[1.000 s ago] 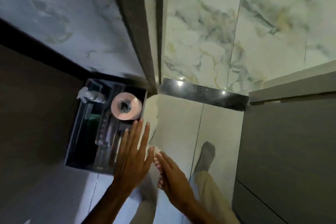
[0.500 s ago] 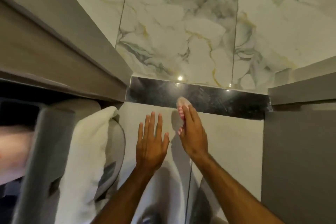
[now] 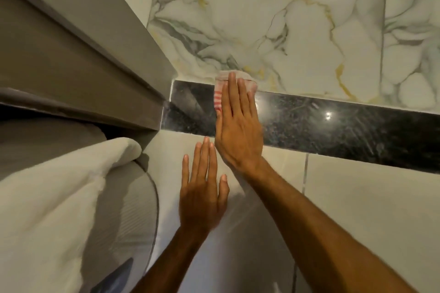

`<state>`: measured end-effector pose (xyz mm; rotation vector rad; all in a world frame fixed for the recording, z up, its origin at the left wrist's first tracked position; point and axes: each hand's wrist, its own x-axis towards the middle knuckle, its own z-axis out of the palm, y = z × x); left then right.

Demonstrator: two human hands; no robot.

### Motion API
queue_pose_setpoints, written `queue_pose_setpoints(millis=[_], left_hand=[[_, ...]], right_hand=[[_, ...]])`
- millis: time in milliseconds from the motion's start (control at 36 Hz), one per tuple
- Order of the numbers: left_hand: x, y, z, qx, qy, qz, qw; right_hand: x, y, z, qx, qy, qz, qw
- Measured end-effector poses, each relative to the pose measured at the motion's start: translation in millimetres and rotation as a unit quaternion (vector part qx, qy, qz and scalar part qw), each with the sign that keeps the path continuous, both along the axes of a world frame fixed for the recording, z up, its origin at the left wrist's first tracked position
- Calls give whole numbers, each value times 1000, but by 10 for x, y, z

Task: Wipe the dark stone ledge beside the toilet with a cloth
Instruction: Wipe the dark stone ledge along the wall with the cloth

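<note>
Here, cloth (image 3: 218,98) beneath right fingers (image 3: 232,93).

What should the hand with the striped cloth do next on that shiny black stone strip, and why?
The right hand presses the red-and-white striped cloth flat on the dark polished stone ledge near its left end, and most of the ledge stretches away to the right. So the likely next move is to slide the cloth rightward along the stone, keeping it flat.

cloth (image 3: 222,88): white, red-striped, flat on ledge's left part | ledge (image 3: 333,126): dark, speckled, glossy
</note>
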<state>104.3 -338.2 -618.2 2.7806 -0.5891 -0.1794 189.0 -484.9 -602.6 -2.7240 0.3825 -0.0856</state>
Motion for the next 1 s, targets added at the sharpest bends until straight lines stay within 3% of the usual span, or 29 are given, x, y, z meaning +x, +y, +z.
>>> queue_pose_setpoints(millis=[139, 250, 417, 528, 667, 806, 944, 1000], left_hand=[[0, 36, 10, 35, -13, -19, 999], [-12, 42, -7, 56, -47, -33, 997], [-22, 46, -59, 27, -44, -15, 999], [-21, 57, -96, 29, -47, -3, 998], [-47, 57, -49, 36, -54, -6, 998], [-36, 62, -34, 48, -66, -1, 997], [-92, 76, -156, 40, -98, 5, 994], [-73, 83, -186, 43, -74, 16, 996]], right_hand=[[-606, -178, 81, 13, 53, 79, 995], [-1180, -389, 176, 23, 86, 30, 996], [-520, -285, 155, -15, 64, -70, 995], [-67, -50, 84, -30, 52, 6, 998], [-646, -84, 138, -21, 58, 51, 997], [-1245, -337, 192, -28, 68, -4, 997], [-494, -291, 177, -29, 71, -72, 994], [-149, -119, 147, -25, 63, -50, 996]])
